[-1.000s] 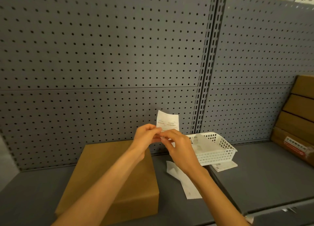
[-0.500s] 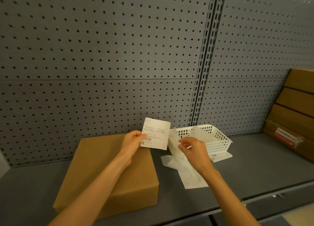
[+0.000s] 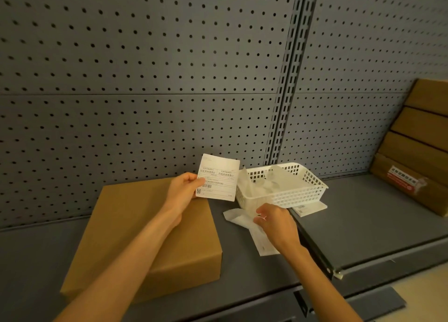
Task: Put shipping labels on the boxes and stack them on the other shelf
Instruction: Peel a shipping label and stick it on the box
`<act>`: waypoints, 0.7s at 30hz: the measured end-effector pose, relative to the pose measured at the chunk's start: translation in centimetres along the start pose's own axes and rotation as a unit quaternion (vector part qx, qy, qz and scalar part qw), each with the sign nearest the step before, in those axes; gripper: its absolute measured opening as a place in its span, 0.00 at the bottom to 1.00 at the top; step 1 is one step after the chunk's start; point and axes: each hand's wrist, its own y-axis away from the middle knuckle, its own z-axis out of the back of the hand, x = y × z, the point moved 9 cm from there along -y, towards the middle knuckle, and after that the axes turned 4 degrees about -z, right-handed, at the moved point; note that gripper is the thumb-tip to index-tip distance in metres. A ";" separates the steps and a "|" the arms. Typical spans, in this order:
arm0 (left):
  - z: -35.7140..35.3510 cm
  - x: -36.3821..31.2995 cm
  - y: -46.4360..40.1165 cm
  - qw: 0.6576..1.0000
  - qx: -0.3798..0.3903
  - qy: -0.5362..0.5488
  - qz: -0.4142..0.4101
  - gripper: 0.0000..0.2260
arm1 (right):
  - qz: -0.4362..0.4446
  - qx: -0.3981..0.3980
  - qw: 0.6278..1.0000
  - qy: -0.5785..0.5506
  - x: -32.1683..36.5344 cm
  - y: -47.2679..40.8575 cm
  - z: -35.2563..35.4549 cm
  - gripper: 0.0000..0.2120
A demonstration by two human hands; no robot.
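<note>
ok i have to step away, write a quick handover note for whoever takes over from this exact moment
Left hand: pinches a shipping label, held up above the box.
Right hand: curled on backing paper lying beside the white basket.
Done: label looks peeled; stacked boxes sit on the right shelf, the lowest labelled.
Left: stick the label on this box, then stack it with the others.

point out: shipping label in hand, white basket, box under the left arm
shipping label (image 3: 218,178): head view, middle of printed face.
white basket (image 3: 303,193): head view, front mesh wall.
box (image 3: 126,224): head view, bare top face.
</note>
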 end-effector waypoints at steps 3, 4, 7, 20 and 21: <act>0.0 0.0 0.0 1.000 0.000 0.006 -0.001 0.06 | 0.022 -0.021 0.999 -0.019 0.7 0.0 1.0 0.05; 0.0 0.0 0.0 1.000 -0.002 0.008 -0.001 0.06 | 0.034 -0.030 0.998 -0.038 1.1 -0.1 1.7 0.04; 0.1 0.0 -0.1 1.000 -0.006 0.013 -0.003 0.06 | 0.049 -0.050 0.990 -0.125 1.6 -0.4 4.4 0.02; 0.2 0.0 0.1 1.000 -0.006 -0.003 -0.009 0.06 | -0.037 -0.130 0.982 -0.135 -1.6 -7.4 10.6 0.12; 0.2 0.0 0.1 1.000 -0.005 -0.002 -0.010 0.06 | -0.035 -0.119 0.985 -0.118 -1.7 -7.7 10.1 0.14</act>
